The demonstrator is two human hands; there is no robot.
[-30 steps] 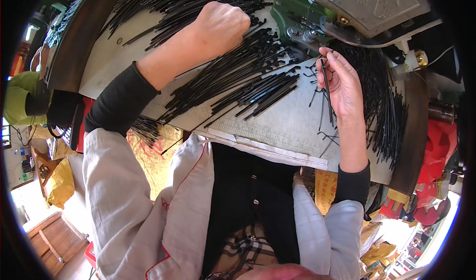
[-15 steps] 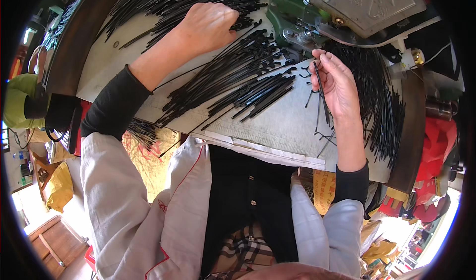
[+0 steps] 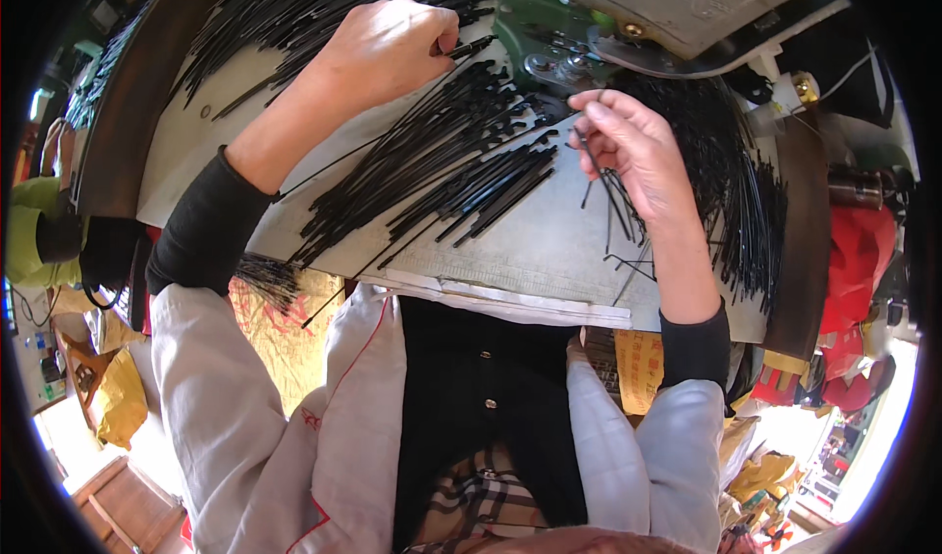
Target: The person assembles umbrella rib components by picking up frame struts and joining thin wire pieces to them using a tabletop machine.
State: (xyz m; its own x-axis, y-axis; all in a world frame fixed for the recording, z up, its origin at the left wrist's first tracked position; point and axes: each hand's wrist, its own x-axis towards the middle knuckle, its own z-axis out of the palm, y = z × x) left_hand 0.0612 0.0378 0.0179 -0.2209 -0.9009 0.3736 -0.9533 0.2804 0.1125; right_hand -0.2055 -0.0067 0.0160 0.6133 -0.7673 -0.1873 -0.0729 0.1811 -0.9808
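Observation:
My left hand (image 3: 388,53) is closed on a long thin black rod; its thicker end (image 3: 473,48) pokes out past the fingers toward the green machine (image 3: 525,14). Under this wrist, a bundle of black rods with hooked ends (image 3: 402,157) fans across the metal table. My right hand (image 3: 633,147) is at the front of the machine, fingers curled with thumb and fingertips close together. A short, slim black piece (image 3: 586,147) shows at those fingertips. Just behind it, several small bent black pieces (image 3: 618,206) lie on the table, partly hidden by the hand.
More black rods (image 3: 324,14) cover the far left, and another dense pile (image 3: 751,211) lies right of my right hand. The machine's grey cover (image 3: 687,4) overhangs the far right. A dark raised edge (image 3: 800,250) bounds the table, and a white strip (image 3: 510,304) runs along its front.
My left hand has drawn a rod end out from the far pile's edge. My right hand has shifted left toward the machine's front, its short piece now tilted differently. The whole view has shifted slightly.

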